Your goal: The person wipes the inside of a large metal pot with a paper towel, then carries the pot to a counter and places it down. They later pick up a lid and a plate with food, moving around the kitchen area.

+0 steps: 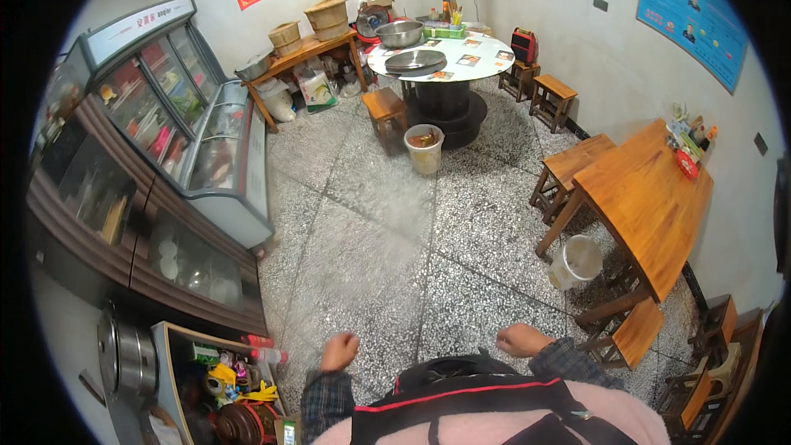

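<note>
My left hand (339, 352) hangs in front of me above the speckled floor, its fingers curled in and nothing showing in them. Nearest to it stands an open cabinet (165, 363) packed with small goods, two red-capped bottles (269, 355) by its edge. Off to the other side, my right hand (524, 340) is also loosely curled, with no object visible. It is nearest a white plastic bucket (576, 262) beside the wooden table (651, 198). Neither hand touches anything.
A glass-door display fridge (165, 99) and dark cupboard (185, 268) line the left. Ahead are a round table (486, 58) with metal basins, a wooden stool (385, 109) and a bucket of scraps (424, 152). A wooden bench (634, 334) is at the right.
</note>
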`<state>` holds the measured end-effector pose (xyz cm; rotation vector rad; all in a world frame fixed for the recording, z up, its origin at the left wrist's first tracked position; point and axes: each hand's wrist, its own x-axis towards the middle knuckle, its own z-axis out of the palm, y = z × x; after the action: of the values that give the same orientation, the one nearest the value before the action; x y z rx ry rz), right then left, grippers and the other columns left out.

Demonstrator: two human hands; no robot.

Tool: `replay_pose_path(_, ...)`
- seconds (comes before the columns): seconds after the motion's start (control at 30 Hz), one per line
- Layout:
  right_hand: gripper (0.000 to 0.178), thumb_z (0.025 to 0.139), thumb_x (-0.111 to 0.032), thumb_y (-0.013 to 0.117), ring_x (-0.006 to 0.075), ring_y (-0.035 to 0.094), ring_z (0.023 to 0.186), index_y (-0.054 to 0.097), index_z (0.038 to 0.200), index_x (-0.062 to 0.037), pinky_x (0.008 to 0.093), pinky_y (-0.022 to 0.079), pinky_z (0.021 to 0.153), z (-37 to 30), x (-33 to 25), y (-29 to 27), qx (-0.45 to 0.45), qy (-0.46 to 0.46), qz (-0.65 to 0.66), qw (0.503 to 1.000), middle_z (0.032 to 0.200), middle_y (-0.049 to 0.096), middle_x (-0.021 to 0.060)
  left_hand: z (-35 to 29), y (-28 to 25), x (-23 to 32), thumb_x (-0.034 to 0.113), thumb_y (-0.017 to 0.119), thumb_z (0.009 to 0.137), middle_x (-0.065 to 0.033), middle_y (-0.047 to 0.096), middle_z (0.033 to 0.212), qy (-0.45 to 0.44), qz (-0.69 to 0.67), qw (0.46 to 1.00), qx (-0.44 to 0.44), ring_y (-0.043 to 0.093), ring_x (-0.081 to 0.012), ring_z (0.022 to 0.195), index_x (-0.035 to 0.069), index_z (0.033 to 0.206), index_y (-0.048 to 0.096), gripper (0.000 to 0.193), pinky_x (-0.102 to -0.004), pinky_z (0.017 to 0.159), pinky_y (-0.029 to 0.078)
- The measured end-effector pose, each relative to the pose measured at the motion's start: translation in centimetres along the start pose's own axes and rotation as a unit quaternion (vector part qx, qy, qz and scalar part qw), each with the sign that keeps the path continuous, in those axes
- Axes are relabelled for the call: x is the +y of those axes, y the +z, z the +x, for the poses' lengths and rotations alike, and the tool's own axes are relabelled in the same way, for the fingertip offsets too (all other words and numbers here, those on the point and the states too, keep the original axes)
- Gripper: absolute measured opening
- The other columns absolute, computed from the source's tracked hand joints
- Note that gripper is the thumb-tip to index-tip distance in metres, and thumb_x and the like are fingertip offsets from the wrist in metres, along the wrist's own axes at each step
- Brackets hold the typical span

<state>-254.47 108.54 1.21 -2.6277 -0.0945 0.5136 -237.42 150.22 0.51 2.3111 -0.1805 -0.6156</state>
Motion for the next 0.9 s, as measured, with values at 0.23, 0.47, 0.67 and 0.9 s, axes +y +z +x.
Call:
replay_pose_path(0.23, 0.023, 0.082, -0.022, 0.054, 0.0421, 0.058, 0.078, 0.061, 0.077, -0.0007, 0.0498, 0.046, 0.068, 14.6, 8.6, -9.3, 0.111, 0.025, 0.071, 0.991, 0.081, 0.061, 0.0227, 24.8, -2.8, 16.2, 0.024, 0.053, 0.090, -0.0205, 0.065, 0.102, 0.169, 0.030, 0.985, -0.008, 0.063, -0.0294, 0.094, -0.003, 0.111, 0.060, 0.035, -0.0390, 0.080, 0.049)
replay_pose_path(0.47, 0.017, 0.080, -0.016, 0.056, 0.0431, 0.058, 0.079, 0.063, 0.082, 0.0000, 0.0491, 0.047, 0.071, 32.3, 15.8, -20.4, 0.121, -0.006, 0.073, 0.990, 0.080, 0.061, 0.0242, 41.3, -3.8, 28.7, 0.027, 0.052, 0.091, -0.0162, 0.066, 0.101, 0.149, -0.077, 0.981, -0.096, 0.062, -0.0255, 0.096, 0.000, 0.117, 0.056, 0.037, -0.0356, 0.084, 0.047)
replay_pose_path(0.67, 0.016, 0.080, -0.013, 0.056, 0.0435, 0.057, 0.076, 0.061, 0.078, 0.0012, 0.0488, 0.046, 0.069, 45.7, 18.9, -28.7, 0.120, -0.076, 0.090, 0.986, 0.078, 0.059, 0.0251, 55.8, -8.3, 33.1, 0.023, 0.052, 0.095, -0.0161, 0.060, 0.116, 0.147, -0.302, 0.937, -0.100, 0.058, -0.0205, 0.105, -0.005, 0.128, 0.044, 0.044, -0.0309, 0.090, 0.047)
replay_pose_path(0.9, 0.016, 0.082, -0.013, 0.054, 0.0430, 0.058, 0.077, 0.061, 0.078, 0.0012, 0.0485, 0.046, 0.068, 55.2, 21.8, -35.2, 0.119, 0.002, 0.083, 0.989, 0.081, 0.060, 0.0245, 75.0, -10.0, 38.8, 0.017, 0.053, 0.093, -0.0168, 0.055, 0.111, 0.069, -0.576, 0.806, -0.118, 0.058, -0.0237, 0.102, -0.003, 0.119, 0.044, 0.034, -0.0352, 0.086, 0.051)
